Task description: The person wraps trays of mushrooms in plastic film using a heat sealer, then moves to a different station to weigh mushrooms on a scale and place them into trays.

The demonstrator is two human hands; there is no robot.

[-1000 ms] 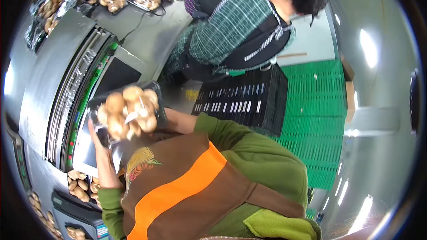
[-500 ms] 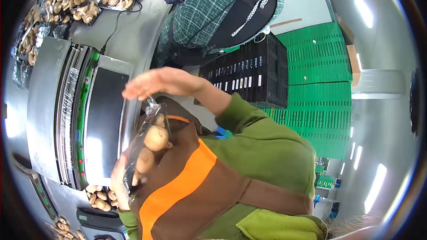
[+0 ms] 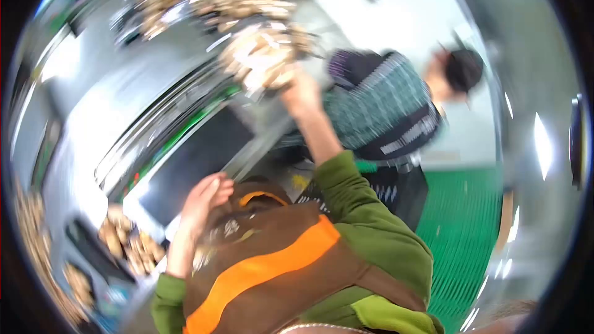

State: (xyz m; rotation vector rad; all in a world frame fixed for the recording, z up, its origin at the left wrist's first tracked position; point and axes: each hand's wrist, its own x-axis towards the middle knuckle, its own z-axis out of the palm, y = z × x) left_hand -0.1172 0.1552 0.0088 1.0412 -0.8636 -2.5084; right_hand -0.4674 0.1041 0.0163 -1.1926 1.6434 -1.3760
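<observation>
An olive-green long-sleeved top (image 3: 387, 226) under a brown apron (image 3: 284, 291) crossed by a broad orange stripe (image 3: 266, 266).

Right hand (image 3: 302, 94) out with mushroom pack (image 3: 258, 57), apparently gripping its edge.
Left hand (image 3: 207, 203), fingers bent, near the dark plate (image 3: 197, 164).

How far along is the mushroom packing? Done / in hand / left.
Done, by the look of it: the shiny packs heaped beyond the machine. No count, too blurred.
In hand: one mushroom pack in the right hand, out by that heap. Left hand looks empty.
Left: probably the mushrooms at the machine's near end, though blur hides whether they're wrapped.
</observation>
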